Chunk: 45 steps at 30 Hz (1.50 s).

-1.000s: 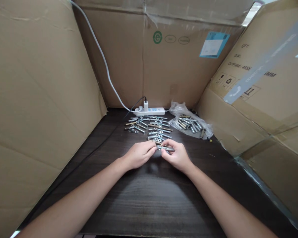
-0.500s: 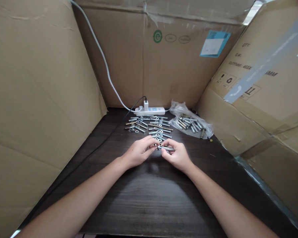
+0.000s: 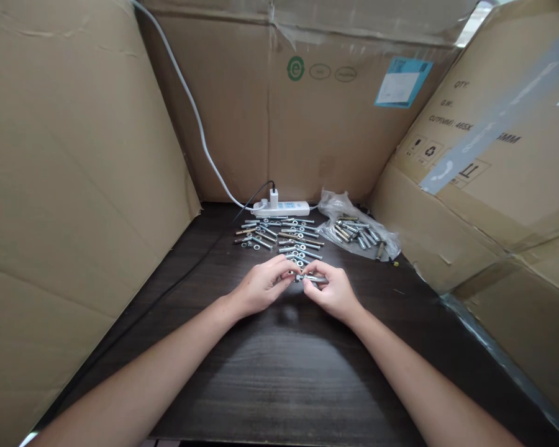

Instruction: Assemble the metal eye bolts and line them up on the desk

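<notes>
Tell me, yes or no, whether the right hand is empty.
No, the right hand holds a metal bolt between its thumb and fingers.

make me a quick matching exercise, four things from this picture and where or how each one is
Column 1
1. silver metal bolt
2. white oblong power strip
3. clear crumpled plastic bag
4. thin black cable

Column 2
a. trailing over the left side of the dark wood-grain table
b. just right of the strip, with a heap of metal pieces
c. held in the right hand
d. has a small white charger plugged in

Pairs: 1-c, 2-d, 3-b, 4-a
</notes>
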Motion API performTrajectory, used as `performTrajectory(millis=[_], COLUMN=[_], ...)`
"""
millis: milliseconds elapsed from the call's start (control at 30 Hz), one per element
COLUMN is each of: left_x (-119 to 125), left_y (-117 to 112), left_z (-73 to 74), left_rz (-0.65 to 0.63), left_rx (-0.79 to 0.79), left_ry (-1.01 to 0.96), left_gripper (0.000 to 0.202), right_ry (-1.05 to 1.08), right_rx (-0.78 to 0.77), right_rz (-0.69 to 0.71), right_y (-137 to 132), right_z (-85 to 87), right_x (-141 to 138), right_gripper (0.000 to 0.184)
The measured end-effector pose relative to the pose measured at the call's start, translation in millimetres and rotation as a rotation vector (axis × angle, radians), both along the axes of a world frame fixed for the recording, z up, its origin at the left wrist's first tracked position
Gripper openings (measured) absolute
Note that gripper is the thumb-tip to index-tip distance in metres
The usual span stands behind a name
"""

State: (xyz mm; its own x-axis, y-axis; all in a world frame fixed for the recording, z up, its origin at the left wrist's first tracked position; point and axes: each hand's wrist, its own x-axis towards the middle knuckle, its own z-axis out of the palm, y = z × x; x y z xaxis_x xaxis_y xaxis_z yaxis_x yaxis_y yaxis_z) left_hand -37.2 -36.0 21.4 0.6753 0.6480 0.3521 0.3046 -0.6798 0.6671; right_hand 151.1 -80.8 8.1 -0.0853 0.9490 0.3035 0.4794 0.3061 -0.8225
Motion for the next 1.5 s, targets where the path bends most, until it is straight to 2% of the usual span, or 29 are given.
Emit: performTrajectory(millis=[67, 200, 333, 467, 633, 767, 900, 1067, 1500], left_x=[-0.2, -0.3, 1.0, 1.7, 0.7, 0.8, 1.3, 1.0, 2.7], left_y=[0.7, 1.7, 0.1, -1.4, -1.5, -2.0, -3.7, -6.4, -10.0], left_z=[0.6, 0.4, -1.5, -2.2, -1.0, -0.3, 1.4, 4.2, 6.9], left_rz=[-0.001, -0.033, 0.032, -0.014, -0.017, -0.022, 0.043, 0.023, 0.043], left_rx=[-0.037, -0.065, -0.064, -0.004, -0.018, 0.003, -0.006, 0.024, -0.051], left_ry=[0.05, 0.154, 0.058, -0.013, 0.053, 0.129, 0.085, 0.039, 0.087], left_gripper=[0.02, 0.033, 0.02, 0.022, 0.019, 0.029, 0.018, 0.022, 0.016], right_ry=[-0.005, -0.001, 0.008, 0.004, -0.022, -0.026, -0.02, -0.016, -0.009], right_rx=[0.001, 0.004, 0.002, 0.006, 0.009, 0.007, 0.008, 0.011, 0.013], right_rz=[0.002, 0.005, 0.01, 0.005, 0.014, 0.019, 0.023, 0.014, 0.022], right_y=[-0.3, -0.5, -0.5, -0.7, -1.7, -2.8, -2.6, -2.3, -2.2], right_z=[-0.1, 0.4, 1.1, 1.5, 2.2, 2.8, 1.6, 1.1, -0.1], right_x=[-0.1, -0.6, -1.2, -1.5, -2.0, -2.7, -2.8, -3.1, -2.9], right_gripper=[0.011, 0.011, 0.011, 0.012, 0.012, 0.011, 0.012, 0.012, 0.013])
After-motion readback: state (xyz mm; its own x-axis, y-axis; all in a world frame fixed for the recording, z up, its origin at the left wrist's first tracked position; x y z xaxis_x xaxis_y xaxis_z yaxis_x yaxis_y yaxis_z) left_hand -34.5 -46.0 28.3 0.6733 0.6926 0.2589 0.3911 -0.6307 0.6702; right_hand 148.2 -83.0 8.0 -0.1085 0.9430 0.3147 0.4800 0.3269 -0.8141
